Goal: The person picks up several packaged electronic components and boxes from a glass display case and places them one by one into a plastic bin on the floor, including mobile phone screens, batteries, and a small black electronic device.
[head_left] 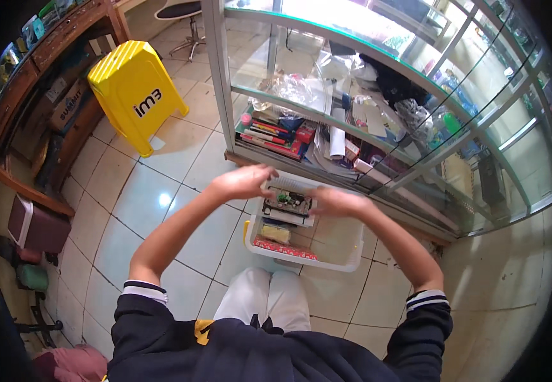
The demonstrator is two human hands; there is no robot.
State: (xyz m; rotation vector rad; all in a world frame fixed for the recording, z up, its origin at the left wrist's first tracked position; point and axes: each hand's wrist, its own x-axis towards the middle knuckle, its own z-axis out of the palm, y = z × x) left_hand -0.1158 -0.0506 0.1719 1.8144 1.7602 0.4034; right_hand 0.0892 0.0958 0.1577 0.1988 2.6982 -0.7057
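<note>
Bin [336, 266]: white, translucent, on the tiled floor [206, 239], centre of the frame, a little right of the middle; yellow handle [247, 230] on its left side

Circuit board [289, 200]: green part on top, in the upper left of the bin as seen, between the two hands; whether it rests on the contents or is raised, cannot tell

Left hand [245, 182]: reaches in from the lower left to the bin's upper left corner; thumb and fingers apart, a gap showing between them; contact with the board cannot be told

Right hand [338, 201]: reaches in from the lower right, over the bin, fingers pointing left toward the board's right edge; blurred, so cannot tell whether fingers are together, apart or clamped on the board

Below the board in the frame, inside the bin: yellow packet [276, 234], then red patterned box [285, 249] along the near wall; right part of the bin shows mostly its bare bottom

Surroundings: glass cabinet [226, 102] across the upper right, with books [269, 137] and a white roll [337, 134] on its lower shelf; yellow stool [139, 95] at upper left; wooden shelf [31, 183] along the left edge
</note>
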